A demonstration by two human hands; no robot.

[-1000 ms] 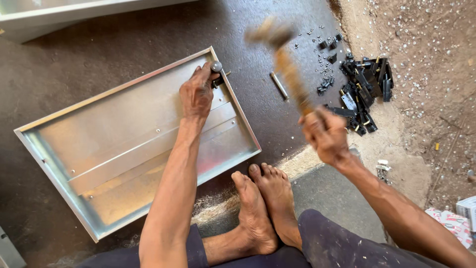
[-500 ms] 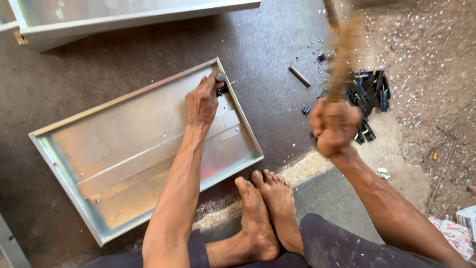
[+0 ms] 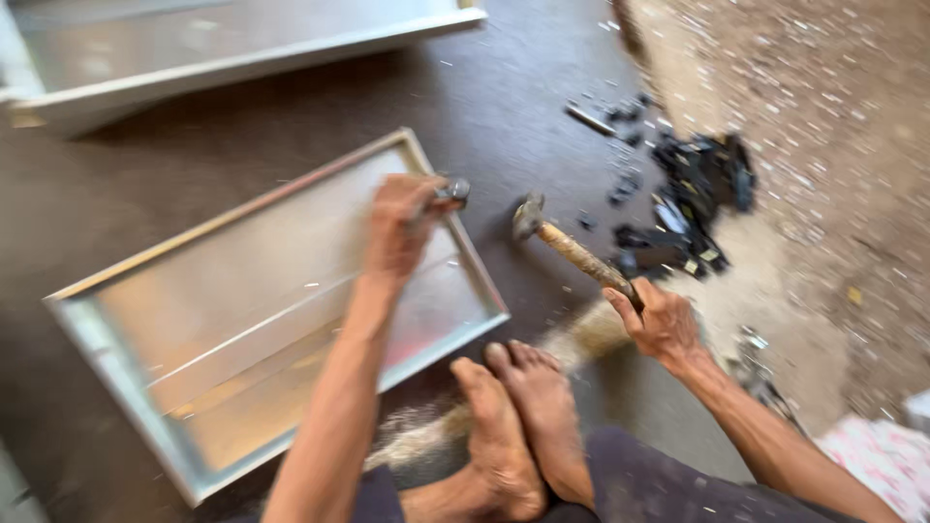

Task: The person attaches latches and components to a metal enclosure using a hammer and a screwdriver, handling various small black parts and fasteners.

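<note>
The right hand point(image 3: 664, 324) has its fingers wrapped round a hammer point(image 3: 572, 252); the head hangs low, just beside the tray point(image 3: 242, 320) corner; the left hand point(image 3: 402, 228) pinches a small metal piece point(image 3: 455, 189) at that rim; the tray lies flat on the floor point(image 3: 523, 87); bare feet point(image 3: 513, 426) rest near its edge; black parts point(image 3: 693, 194) lie well apart.
</note>
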